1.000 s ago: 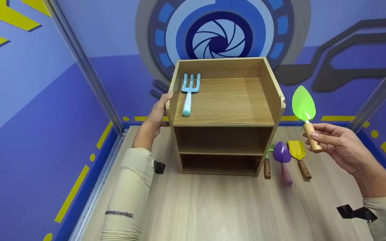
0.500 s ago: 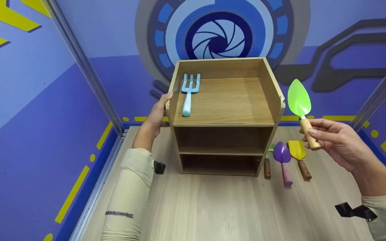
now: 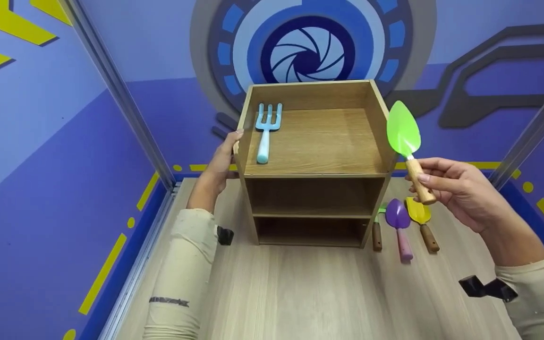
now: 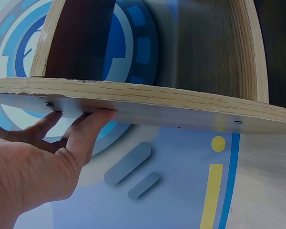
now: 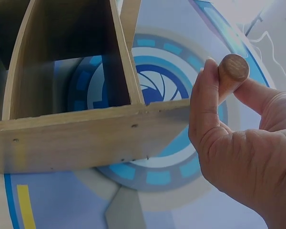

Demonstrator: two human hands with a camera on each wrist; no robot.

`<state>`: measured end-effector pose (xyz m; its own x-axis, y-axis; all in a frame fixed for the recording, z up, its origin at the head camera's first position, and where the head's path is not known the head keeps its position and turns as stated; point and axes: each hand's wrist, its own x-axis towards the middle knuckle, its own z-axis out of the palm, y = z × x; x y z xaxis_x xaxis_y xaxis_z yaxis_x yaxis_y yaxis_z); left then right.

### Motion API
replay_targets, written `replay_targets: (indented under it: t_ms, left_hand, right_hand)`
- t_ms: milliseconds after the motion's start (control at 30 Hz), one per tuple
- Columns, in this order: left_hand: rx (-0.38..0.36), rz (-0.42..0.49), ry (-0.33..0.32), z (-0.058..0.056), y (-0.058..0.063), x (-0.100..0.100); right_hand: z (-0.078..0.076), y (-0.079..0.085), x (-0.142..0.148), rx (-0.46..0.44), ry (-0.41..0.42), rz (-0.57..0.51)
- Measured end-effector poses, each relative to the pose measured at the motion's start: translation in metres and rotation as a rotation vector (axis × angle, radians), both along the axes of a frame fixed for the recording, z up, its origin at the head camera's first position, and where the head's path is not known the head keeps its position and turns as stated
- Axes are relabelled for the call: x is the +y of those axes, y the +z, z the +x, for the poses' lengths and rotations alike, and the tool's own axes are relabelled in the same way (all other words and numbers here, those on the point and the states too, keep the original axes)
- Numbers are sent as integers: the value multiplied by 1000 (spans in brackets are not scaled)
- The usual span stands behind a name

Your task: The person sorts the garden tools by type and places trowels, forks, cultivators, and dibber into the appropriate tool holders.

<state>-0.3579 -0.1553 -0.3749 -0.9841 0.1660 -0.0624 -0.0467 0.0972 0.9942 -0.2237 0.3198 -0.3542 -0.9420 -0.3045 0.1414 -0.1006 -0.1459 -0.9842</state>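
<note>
In the head view my right hand [image 3: 461,191] pinches the wooden handle of a green hand trowel [image 3: 404,130] between thumb and fingers. Its blade points up beside the right wall of a small wooden shelf unit [image 3: 317,176]. The right wrist view shows the round handle end [image 5: 234,67] in those fingers. My left hand [image 3: 217,163] rests on the outside of the shelf's left wall; in the left wrist view its fingers [image 4: 88,131] touch that panel. A light blue hand fork [image 3: 266,134] lies on the left of the top shelf, tines towards the back.
Right of the unit, on the wood-grain table [image 3: 310,293], lie a purple trowel [image 3: 398,217], a yellow shovel [image 3: 420,212] and a green-headed tool [image 3: 377,236] partly hidden by the unit. Blue patterned walls [image 3: 158,108] enclose the table.
My right hand has carried the green trowel left and slightly up, closer to the shelf's right wall. The left hand, the shelf unit and the blue fork have stayed in place.
</note>
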Motion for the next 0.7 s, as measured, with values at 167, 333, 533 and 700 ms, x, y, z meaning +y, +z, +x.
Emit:
replay_targets:
  t_ms: [167,333,533,700]
  left_hand:
    - [-8,-5,7,0,1,1]
    - [-10,-10,11,-1,0,0]
    - [-14,7,9,-1,-1,-2]
    - [-24,13,22,-1,1,1]
  right_hand:
    - [-3,4,-10,0,6,-27]
    - [-6,7,-24,-8,8,-42]
    - [-7,12,-45,-32,42,7]
    - [-10,13,-61,-73,76,23]
